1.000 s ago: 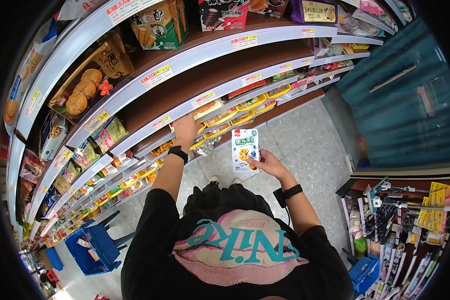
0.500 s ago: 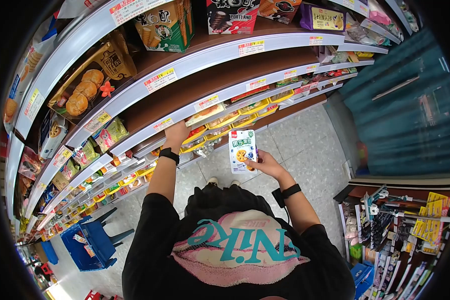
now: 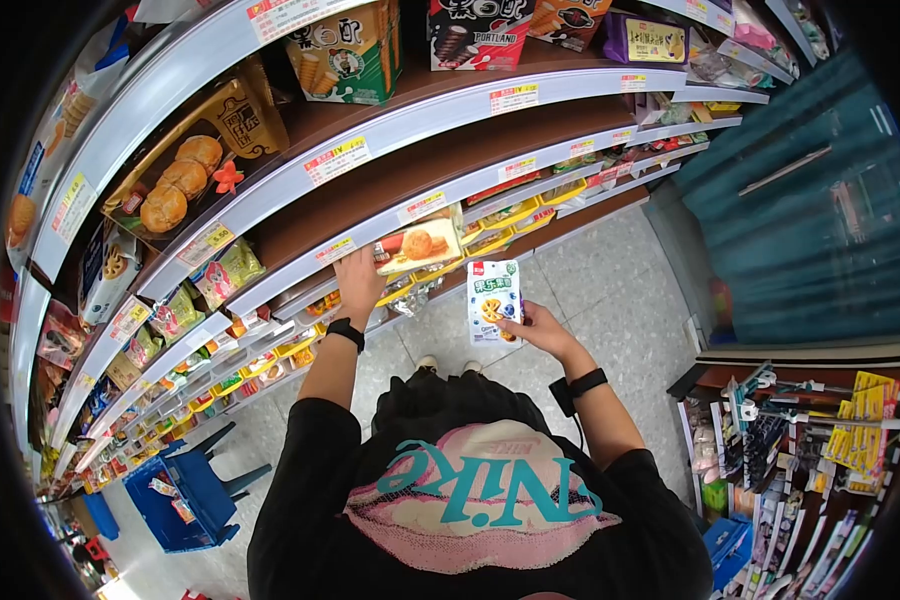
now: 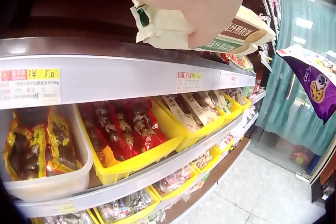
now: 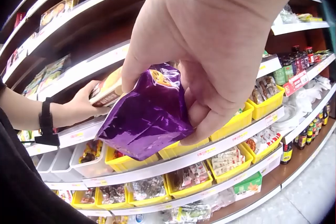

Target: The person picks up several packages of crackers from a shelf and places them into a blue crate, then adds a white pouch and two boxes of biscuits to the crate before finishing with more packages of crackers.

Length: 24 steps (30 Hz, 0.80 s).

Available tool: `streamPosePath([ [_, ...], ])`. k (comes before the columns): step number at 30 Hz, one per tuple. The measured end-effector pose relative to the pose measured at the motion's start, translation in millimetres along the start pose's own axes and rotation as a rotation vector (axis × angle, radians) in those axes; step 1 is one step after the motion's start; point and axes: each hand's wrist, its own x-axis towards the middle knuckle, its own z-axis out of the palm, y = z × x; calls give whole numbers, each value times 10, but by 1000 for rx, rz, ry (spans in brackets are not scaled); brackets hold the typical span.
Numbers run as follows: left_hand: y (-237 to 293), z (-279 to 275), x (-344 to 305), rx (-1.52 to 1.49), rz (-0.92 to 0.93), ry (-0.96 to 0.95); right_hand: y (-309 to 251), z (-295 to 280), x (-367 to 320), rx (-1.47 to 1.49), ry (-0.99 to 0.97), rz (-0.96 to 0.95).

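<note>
At the edge of a lower shelf, my left hand point(image 3: 362, 280) grips the end of a cream biscuit pack point(image 3: 422, 246) with round biscuits pictured on its face. In the left wrist view the fingers curl over this pack, and its brown and green printed side shows. My right hand point(image 3: 542, 332) pinches an upright cookie pouch point(image 3: 492, 290), thumb on its white front printed with a cookie and blueberries. From the right wrist view the pouch's shiny purple back point(image 5: 149, 121) faces the camera. The pouch is held out in front of the shelf, to the right of the biscuit pack.
Curved shelf tiers hold boxed snacks and a tray of round pastries point(image 3: 185, 180). Below the left hand are yellow bins point(image 4: 126, 155) of packaged food. A blue stool point(image 3: 185, 500) stands at left, a teal curtain point(image 3: 800, 210) hangs at right, and a rack point(image 3: 800, 450) stands behind it.
The biscuit pack has come further out over the shelf edge and turned so its pictured face shows. My left hand has shifted with it; the right hand keeps the pouch in nearly the same place.
</note>
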Motion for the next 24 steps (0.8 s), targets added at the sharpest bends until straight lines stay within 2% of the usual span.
streamPosePath([
  [6,18,-207,-144,-302,179,27,150,172,-143,20,117,27],
  [8,46,-217,-210,-383,216,-12,261,233,-217,-33,204,119],
  [10,92,-222,-273,-443,218,-60,332,346,-307,7,241,139],
  [13,149,-147,-431,-588,162,-255,471,508,-417,12,329,167],
  [16,172,-75,-658,-617,158,-353,618,701,-566,58,383,104],
  [18,198,-136,-791,-611,178,-367,635,812,-655,33,381,169],
  [21,215,-325,-1027,-614,115,-447,646,1029,-836,51,399,150],
  [24,181,-522,-1292,-612,139,-394,744,1234,-1009,42,397,116],
])
